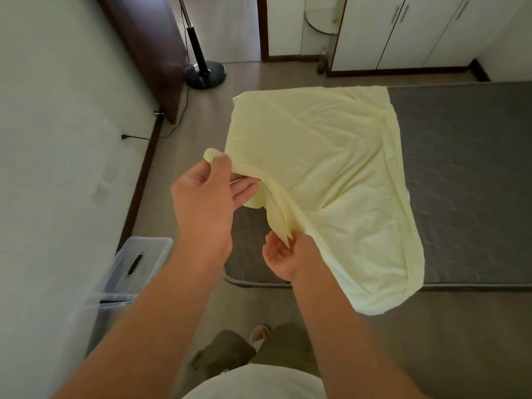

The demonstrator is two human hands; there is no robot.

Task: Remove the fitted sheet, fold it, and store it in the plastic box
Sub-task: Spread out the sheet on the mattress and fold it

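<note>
A pale yellow fitted sheet (322, 174), folded over into a rough square, lies on the near left part of a bare grey mattress (460, 174). My left hand (207, 194) pinches a bunched corner of the sheet between thumb and fingers and holds it lifted off the mattress. My right hand (285, 254), palm up, grips the sheet's near edge, and cloth drapes over my right wrist. A clear plastic box (129, 272) with a black latch stands on the floor at lower left, against the wall.
A floor fan's black round base (205, 74) and pole stand at the back, its cable running along the floor to a wall socket. A dark wooden door stands at upper left. White wardrobes (403, 30) line the far wall. Bare floor lies between mattress and wall.
</note>
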